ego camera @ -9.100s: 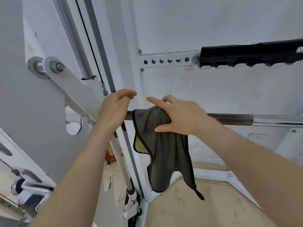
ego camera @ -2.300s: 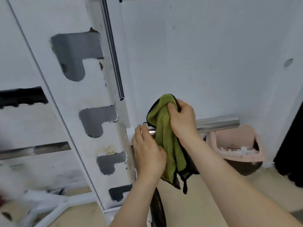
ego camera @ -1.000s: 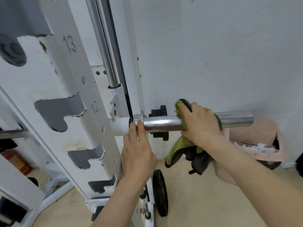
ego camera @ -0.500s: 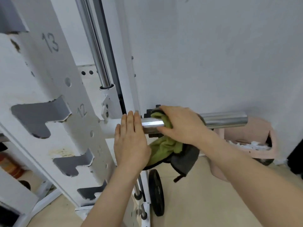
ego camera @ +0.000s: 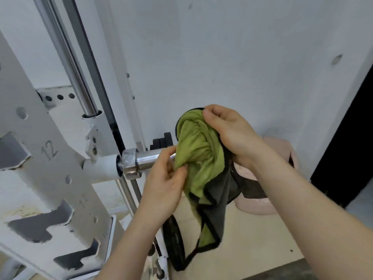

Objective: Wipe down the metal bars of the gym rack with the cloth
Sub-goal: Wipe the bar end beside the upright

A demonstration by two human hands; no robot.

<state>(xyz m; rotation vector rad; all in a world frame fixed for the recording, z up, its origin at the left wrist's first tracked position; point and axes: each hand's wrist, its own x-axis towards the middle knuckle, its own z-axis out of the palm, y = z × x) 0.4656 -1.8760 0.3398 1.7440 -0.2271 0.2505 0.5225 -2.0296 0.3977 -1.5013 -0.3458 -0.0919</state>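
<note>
Head view | left hand [ego camera: 163, 186] fingers pinch cloth [ego camera: 198, 146] edge | right hand [ego camera: 232, 134] fingers grip cloth top | chrome bar [ego camera: 145, 160] behind

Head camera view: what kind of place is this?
Probably a gym or home workout room. A white rack upright with numbered notches, a chrome barbell sleeve and a black weight plate near the floor show it. The left hand and right hand hold a green-and-grey cloth at the sleeve.

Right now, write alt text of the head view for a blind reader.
The right hand grips the top of a bunched green-and-grey cloth while the left hand pinches a fold, in front of a chrome bar jutting from a white rack upright.
</note>
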